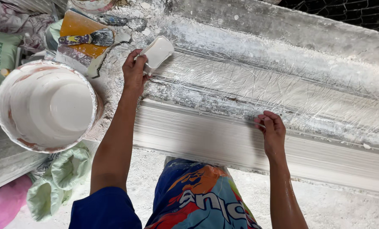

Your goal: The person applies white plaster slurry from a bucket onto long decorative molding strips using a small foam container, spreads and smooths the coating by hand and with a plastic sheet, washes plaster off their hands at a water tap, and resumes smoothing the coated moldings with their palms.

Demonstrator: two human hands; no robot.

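Plaster moulding [257,97], long, fibre-strewn and wet-looking, runs across the bench from upper left to lower right. White bucket [47,106] holding white plaster sits left of it, beside the left forearm. Left hand [134,72] grips a small white scoop [157,51], tilted over the moulding's left end. Right hand [273,131] rests loosely curled on the moulding's near edge, grasping nothing. Scraper [87,39] lies on an orange board [77,26] behind.

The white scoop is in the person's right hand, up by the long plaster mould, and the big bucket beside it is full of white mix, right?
Not quite. The head view shows the white scoop in the left hand, not the right. The right hand rests bare on the long plaster mould. The rest holds: the big bucket holds white mix.
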